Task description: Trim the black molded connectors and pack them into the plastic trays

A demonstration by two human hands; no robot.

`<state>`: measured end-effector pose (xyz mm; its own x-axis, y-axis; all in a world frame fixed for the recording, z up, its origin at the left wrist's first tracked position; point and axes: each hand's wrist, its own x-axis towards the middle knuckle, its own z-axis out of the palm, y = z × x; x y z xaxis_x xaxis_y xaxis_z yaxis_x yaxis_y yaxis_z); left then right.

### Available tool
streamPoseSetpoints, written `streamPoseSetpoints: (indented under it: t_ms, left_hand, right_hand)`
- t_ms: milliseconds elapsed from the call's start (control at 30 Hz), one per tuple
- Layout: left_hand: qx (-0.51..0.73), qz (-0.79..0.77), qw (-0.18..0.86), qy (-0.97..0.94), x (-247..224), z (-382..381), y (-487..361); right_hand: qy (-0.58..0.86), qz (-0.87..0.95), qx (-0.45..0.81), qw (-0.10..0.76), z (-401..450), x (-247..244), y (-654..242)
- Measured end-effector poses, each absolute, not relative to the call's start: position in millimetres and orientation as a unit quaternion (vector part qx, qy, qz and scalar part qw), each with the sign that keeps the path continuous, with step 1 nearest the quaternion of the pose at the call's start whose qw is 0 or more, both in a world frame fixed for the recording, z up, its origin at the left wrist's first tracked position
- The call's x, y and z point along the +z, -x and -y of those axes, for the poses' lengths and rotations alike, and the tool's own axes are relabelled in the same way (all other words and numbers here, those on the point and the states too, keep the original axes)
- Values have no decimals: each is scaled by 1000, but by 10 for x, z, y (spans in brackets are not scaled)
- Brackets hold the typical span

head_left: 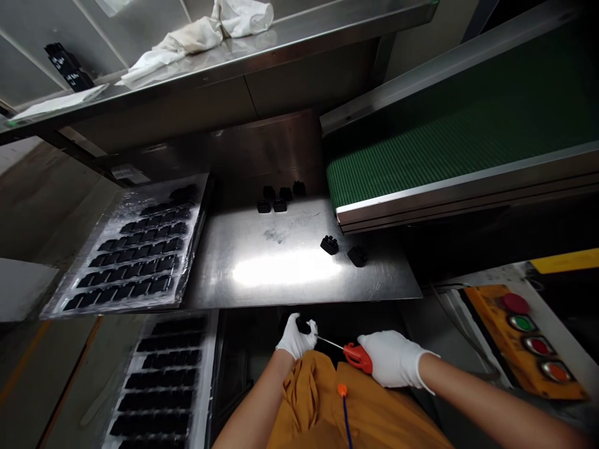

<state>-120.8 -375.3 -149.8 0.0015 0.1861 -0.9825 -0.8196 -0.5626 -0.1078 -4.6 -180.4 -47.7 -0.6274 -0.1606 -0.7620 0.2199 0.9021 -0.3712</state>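
In the head view, my left hand (298, 337), in a white glove, is closed round a small black part (303, 325) just beyond the front edge of the metal table. Most of that part is hidden by my fingers and the dark background. My right hand (390, 358), also gloved, grips a red-orange air blow gun (358, 358). Its thin metal nozzle points left and its tip reaches my left fingers. On the table, two black plastic parts (329, 244) lie apart near the right side, with several more black parts (279, 204) grouped farther back.
A plastic-wrapped tray (194, 249) with rows of black parts lies at the table's left; another tray (206, 374) sits lower. A green conveyor belt (449, 137) rises at right, above a yellow button box (528, 343). White cloths (187, 43) lie on the upper shelf.
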Motion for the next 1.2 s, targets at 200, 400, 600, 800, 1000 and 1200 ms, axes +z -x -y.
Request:
streamPoseSetpoints:
  t_ms: [200,400,600,800,1000,1200]
  left_hand:
    - [700,-246,388,547,-1485,3922,1210]
    - [734,-325,369,469,-1507,4040,1110]
    - [734,-371,383,420,-1491,4111,1087]
    - [741,-355,400,407,-1399,4127,1085]
    - [764,-304,405,399,-1134,4112,1095]
    - [795,-261,427,342,-495,3996,1036]
  right_hand:
    - [-29,-875,-226,427,1767,-547,-16]
    - [-36,-872,-231,430,1786,-612,-43]
    - [-40,-870,-240,428,1788,-598,-60]
    - [-33,-865,-259,428,1778,-547,-86]
    - [-29,-868,-302,394,1709,-453,-157]
    - [-40,-898,-344,272,1596,-472,-394]
